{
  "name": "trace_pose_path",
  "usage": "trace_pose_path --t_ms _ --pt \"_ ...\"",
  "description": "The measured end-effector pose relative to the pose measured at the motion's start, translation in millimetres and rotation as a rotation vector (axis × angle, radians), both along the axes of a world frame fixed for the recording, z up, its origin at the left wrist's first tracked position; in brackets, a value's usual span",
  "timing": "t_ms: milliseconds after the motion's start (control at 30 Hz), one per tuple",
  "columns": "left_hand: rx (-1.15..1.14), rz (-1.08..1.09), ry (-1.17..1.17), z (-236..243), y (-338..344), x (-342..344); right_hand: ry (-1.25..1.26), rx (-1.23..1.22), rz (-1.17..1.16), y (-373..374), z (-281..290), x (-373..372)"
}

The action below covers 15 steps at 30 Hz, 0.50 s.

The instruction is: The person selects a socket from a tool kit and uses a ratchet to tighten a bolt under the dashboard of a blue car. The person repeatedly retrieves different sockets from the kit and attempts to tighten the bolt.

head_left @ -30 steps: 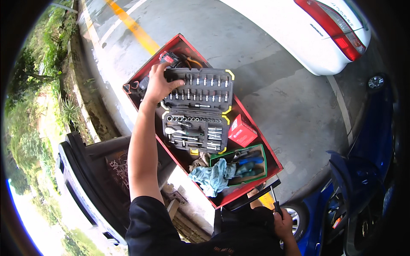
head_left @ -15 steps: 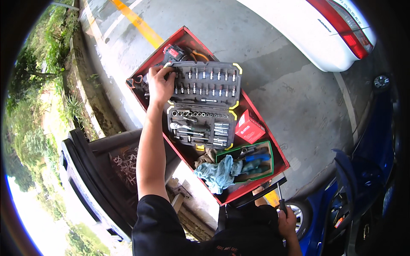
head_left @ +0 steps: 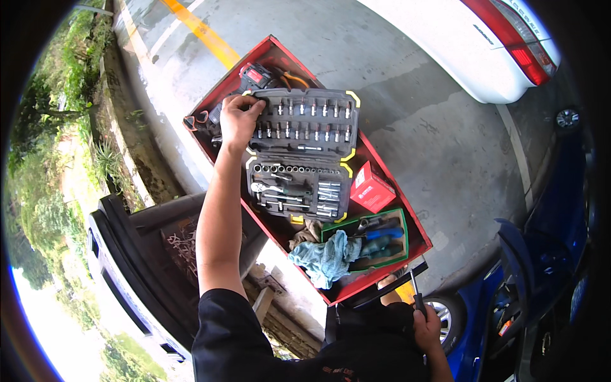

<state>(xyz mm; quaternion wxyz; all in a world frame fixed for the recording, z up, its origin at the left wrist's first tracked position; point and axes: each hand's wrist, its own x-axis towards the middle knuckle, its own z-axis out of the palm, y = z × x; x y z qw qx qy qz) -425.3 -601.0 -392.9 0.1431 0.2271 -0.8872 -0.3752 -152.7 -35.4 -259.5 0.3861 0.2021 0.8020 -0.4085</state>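
A dark tool case (head_left: pixel 298 151) with yellow corners lies unfolded in a red tray (head_left: pixel 375 280). Rows of bit sockets (head_left: pixel 302 132) fill its far half; in the near half sit small sockets, a ratchet (head_left: pixel 270 188) and longer chrome sockets (head_left: pixel 328 198). At the far left corner of the case is my left hand (head_left: pixel 238 122), thumb and fingers pinched together over the bit row; whatever is between the fingertips is hidden. My right hand (head_left: pixel 428 330), low at the right beside the tray, grips a screwdriver (head_left: pixel 418 298) by its black handle, metal shaft pointing up.
A red box (head_left: pixel 372 189) and a green-edged box (head_left: pixel 382 239) of tools share the tray with a blue cloth (head_left: pixel 328 254) and a power tool (head_left: pixel 258 77). A white car (head_left: pixel 458 57) stands far right, a blue car (head_left: pixel 471 331) near right, a dark bin (head_left: pixel 149 267) left.
My left hand's fingertips have drawn closer together at the corner of the case, over the same bit row. My right hand keeps its hold on the screwdriver. The view has shifted slightly.
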Motion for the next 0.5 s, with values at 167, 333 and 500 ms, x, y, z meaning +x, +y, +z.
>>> trace_pose_path --t_ms 167,333,500 --pt "0.04 0.034 0.126 -7.8 7.5 3.8 0.012 -0.011 -0.014 -1.9 -1.7 -0.7" --pt "0.077 0.045 0.255 -16.3 9.1 7.0 -0.001 -0.006 0.02 -3.6 -2.6 -5.1" --pt "0.621 0.233 0.567 -23.8 -11.1 16.2 -0.029 -0.019 0.04 4.5 -7.8 -0.4"
